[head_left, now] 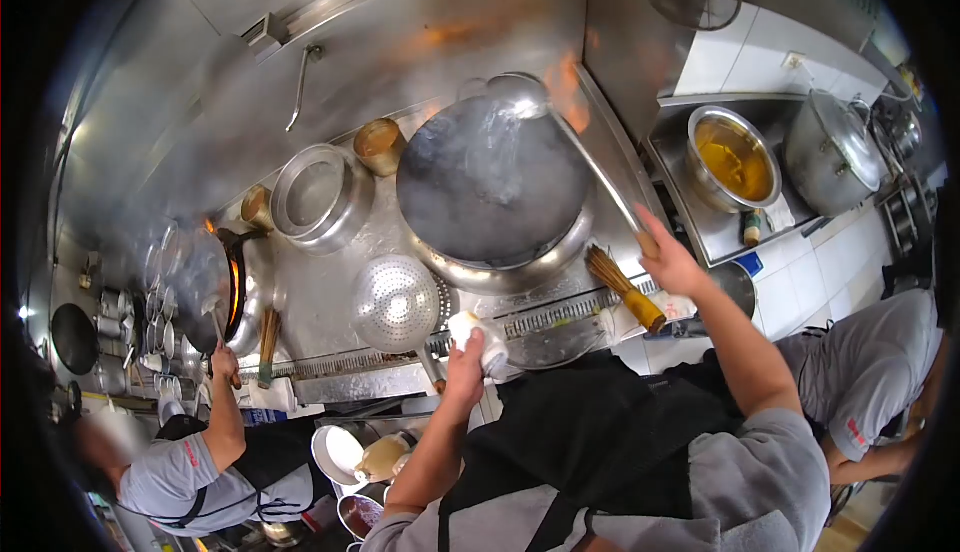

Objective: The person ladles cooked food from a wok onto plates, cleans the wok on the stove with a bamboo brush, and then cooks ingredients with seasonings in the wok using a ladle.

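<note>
My right hand (pixel 670 257) is closed round the wooden end of a long ladle (pixel 595 162). The ladle's bowl is tilted over the far rim of a large dark wok (pixel 440 192), and clear liquid streams from it. Steam rises from the wok, which sits on a metal ring, with flames behind it at the right. In front of the wok, my left hand (pixel 464 374) grips a folded white cloth (pixel 492 350). Left of that hand lies a perforated strainer (pixel 395 302). A bamboo brush (pixel 625 287) rests on the stove's front edge, near my right hand.
Metal bowls (pixel 312 197) and a container of brown contents (pixel 380 144) stand left of the wok. At right are a basin of yellow liquid (pixel 738 157) and a lidded pot (pixel 835 142). One person (pixel 215 452) works a flaming wok at left; another (pixel 865 362) bends at right.
</note>
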